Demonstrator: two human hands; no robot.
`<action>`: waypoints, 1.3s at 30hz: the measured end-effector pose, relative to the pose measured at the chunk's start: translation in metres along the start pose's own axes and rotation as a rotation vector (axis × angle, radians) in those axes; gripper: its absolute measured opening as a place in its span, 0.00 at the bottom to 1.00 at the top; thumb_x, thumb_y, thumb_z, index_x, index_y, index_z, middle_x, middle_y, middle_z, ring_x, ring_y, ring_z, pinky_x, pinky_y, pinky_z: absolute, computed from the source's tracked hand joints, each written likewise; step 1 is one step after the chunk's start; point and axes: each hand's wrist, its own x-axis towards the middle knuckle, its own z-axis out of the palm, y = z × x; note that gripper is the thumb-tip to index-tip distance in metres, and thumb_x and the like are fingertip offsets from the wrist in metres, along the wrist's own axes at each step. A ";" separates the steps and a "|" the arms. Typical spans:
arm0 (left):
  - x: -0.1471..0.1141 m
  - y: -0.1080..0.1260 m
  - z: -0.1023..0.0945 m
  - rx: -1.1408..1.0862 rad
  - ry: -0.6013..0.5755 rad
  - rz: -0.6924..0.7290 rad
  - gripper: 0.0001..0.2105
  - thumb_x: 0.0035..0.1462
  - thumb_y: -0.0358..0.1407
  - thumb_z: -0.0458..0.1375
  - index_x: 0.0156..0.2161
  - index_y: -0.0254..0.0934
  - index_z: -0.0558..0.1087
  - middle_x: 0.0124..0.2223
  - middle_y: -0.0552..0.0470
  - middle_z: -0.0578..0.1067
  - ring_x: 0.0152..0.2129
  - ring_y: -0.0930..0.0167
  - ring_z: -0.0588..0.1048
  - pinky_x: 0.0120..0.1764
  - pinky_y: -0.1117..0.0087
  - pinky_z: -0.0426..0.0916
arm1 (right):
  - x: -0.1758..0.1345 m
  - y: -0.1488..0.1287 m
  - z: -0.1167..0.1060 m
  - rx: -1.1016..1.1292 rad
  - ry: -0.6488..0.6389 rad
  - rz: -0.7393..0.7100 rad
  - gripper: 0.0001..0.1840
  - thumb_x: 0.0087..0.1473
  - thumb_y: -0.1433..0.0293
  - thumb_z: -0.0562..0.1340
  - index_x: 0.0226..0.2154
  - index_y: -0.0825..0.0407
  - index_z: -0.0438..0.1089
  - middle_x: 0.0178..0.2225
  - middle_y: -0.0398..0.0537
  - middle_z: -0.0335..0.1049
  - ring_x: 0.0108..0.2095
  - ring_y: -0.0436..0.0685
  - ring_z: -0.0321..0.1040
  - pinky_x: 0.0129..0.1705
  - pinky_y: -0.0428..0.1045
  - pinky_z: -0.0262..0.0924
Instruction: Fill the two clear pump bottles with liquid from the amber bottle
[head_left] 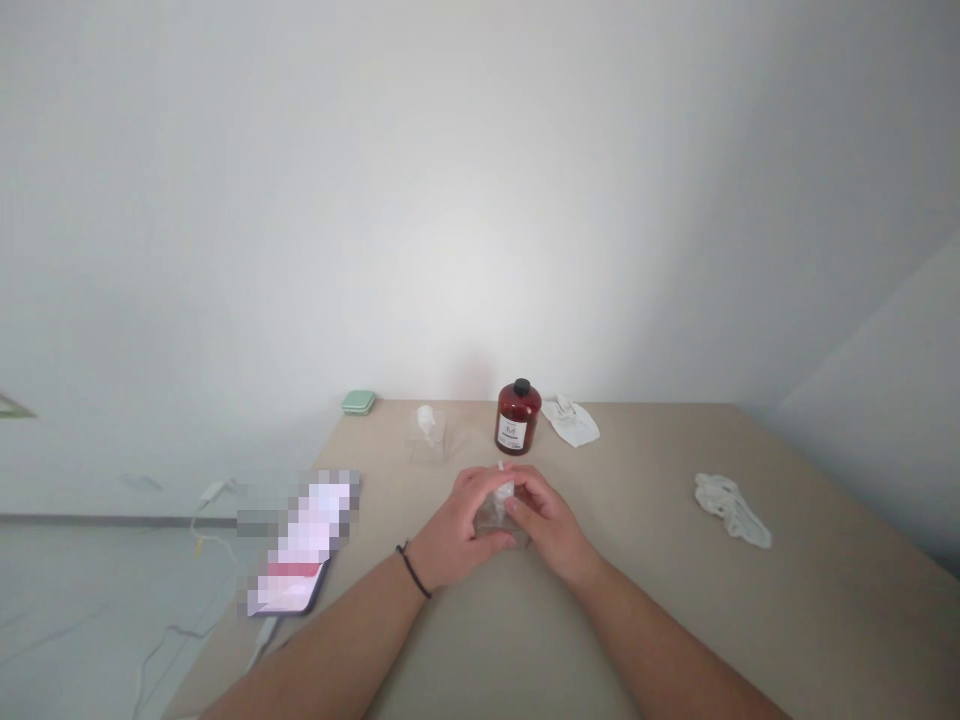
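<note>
Transparent, plastic-looking, boxy container (491,518) held between left hand (454,530) and right hand (551,525), both half-curled, probably for steadiness; red-brown, round-shouldered, black-capped bottle (517,418) stands beyond, apparently leaving room.

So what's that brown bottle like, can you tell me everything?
The brown bottle is reddish and shiny, like glass or plastic, with rounded shoulders, a black cap on top and a white label too blurry to read. It stands upright on the table, towards the back edge. Neither the left hand nor the right hand touches it. A crumpled white tissue lies just to its right; I can't tell if they touch.
</note>
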 end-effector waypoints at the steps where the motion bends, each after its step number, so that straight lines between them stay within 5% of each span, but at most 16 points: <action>1: 0.000 0.000 0.000 0.008 -0.002 0.014 0.30 0.57 0.42 0.63 0.63 0.42 0.61 0.61 0.40 0.65 0.60 0.57 0.62 0.62 0.49 0.56 | 0.000 -0.001 0.000 -0.008 -0.006 -0.009 0.18 0.55 0.53 0.65 0.43 0.46 0.74 0.49 0.50 0.70 0.51 0.61 0.66 0.54 0.57 0.61; 15: -0.002 -0.008 0.000 0.066 -0.020 0.060 0.33 0.59 0.45 0.61 0.66 0.44 0.56 0.63 0.39 0.63 0.61 0.56 0.60 0.63 0.47 0.54 | 0.000 -0.013 -0.002 -0.131 -0.040 -0.053 0.17 0.60 0.55 0.60 0.48 0.44 0.75 0.49 0.51 0.70 0.53 0.63 0.65 0.57 0.60 0.58; 21: 0.000 -0.008 0.000 0.055 -0.032 0.055 0.32 0.58 0.44 0.62 0.65 0.45 0.58 0.63 0.41 0.63 0.61 0.57 0.60 0.63 0.49 0.54 | 0.001 -0.003 0.001 -0.078 -0.036 -0.058 0.20 0.54 0.58 0.66 0.49 0.43 0.71 0.50 0.49 0.67 0.52 0.62 0.65 0.56 0.59 0.60; 30: -0.003 -0.018 0.009 -0.234 0.056 -0.090 0.52 0.50 0.41 0.69 0.68 0.46 0.36 0.61 0.40 0.60 0.58 0.55 0.64 0.60 0.48 0.58 | 0.004 -0.005 0.001 -0.233 0.085 -0.143 0.17 0.55 0.56 0.65 0.46 0.45 0.71 0.48 0.50 0.66 0.52 0.62 0.64 0.57 0.61 0.59; 39: 0.002 -0.017 0.007 -0.288 0.016 -0.172 0.52 0.47 0.38 0.69 0.66 0.43 0.36 0.54 0.43 0.63 0.52 0.58 0.68 0.55 0.51 0.61 | 0.003 -0.022 0.002 -0.400 0.160 -0.202 0.13 0.55 0.61 0.64 0.43 0.46 0.72 0.49 0.52 0.66 0.53 0.63 0.65 0.58 0.61 0.60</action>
